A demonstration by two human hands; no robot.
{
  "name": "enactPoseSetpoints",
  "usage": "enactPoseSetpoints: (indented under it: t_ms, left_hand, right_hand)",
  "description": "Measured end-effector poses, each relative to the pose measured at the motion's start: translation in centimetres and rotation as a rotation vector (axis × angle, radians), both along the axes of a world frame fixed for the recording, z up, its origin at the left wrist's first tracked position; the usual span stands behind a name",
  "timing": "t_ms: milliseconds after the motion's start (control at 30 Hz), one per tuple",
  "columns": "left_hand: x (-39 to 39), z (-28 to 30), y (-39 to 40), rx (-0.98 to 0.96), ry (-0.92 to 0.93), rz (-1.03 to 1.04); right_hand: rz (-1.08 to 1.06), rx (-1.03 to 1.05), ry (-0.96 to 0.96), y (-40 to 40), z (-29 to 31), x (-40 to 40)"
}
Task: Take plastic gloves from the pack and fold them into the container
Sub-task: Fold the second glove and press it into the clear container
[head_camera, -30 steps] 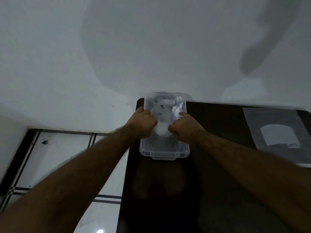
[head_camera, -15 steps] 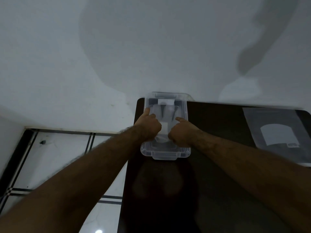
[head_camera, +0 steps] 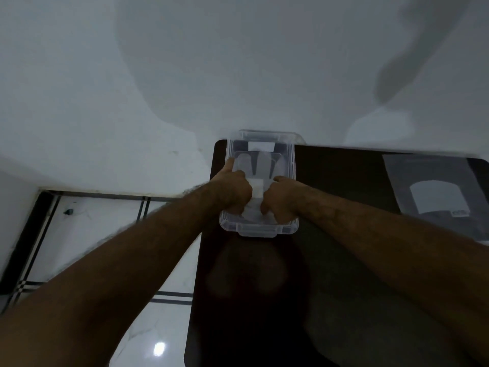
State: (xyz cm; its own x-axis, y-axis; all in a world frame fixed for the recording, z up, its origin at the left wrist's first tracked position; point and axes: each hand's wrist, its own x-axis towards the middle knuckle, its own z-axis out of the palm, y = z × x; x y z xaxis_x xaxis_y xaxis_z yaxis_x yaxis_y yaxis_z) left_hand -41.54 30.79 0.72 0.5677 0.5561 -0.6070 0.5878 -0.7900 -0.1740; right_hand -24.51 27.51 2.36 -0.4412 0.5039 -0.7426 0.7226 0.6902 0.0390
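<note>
Folded plastic glove [head_camera: 260, 165] inside clear container [head_camera: 291, 160] at table's [head_camera: 344, 260] 11 o'clock corner, left hand [head_camera: 232, 190] and right hand [head_camera: 281, 198] curled, pressing it flat (best smoothed evenly outward); pack [head_camera: 436, 194] at 2 o'clock.

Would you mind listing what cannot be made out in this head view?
- Glove in the container: its near end is hidden by the left hand and right hand.
- Fingertips: curled under, so the grip is unclear.
- Pack: label too small and dim; right side cut by the frame edge.
- Table: near part lost in darkness.
</note>
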Motion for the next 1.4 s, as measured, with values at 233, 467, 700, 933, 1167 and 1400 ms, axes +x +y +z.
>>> enactPoseSetpoints:
  t_ms: [233,467,700,933,1167,1400]
  left_hand:
    - [-0.2,-0.3,-0.7,-0.005,0.029,-0.050]
    - [-0.5,0.3,1.6,0.076,-0.045,-0.012]
    - [-0.5,-0.8,2.6,0.192,0.049,-0.103]
    - [0.3,-1.6,4.1,0.174,0.145,-0.041]
    - [1.5,-1.1,5.1,0.234,-0.007,-0.073]
    - [0.9,-1.6,5.2,0.196,-0.007,-0.018]
  right_hand:
    - [-0.017,0.029,-0.046,-0.6,-0.6,-0.5]
    - [0.128,0.200,0.046,-0.6,-1.3,0.3]
    - [0.148,0.191,0.017,-0.9,-1.6,0.3]
    - [0.115,0.166,0.034,-0.6,-2.0,0.3]
    - [0.145,0.192,0.073,-0.2,-2.3,0.4]
    - [0.137,0.146,0.103,-0.2,-2.8,0.8]
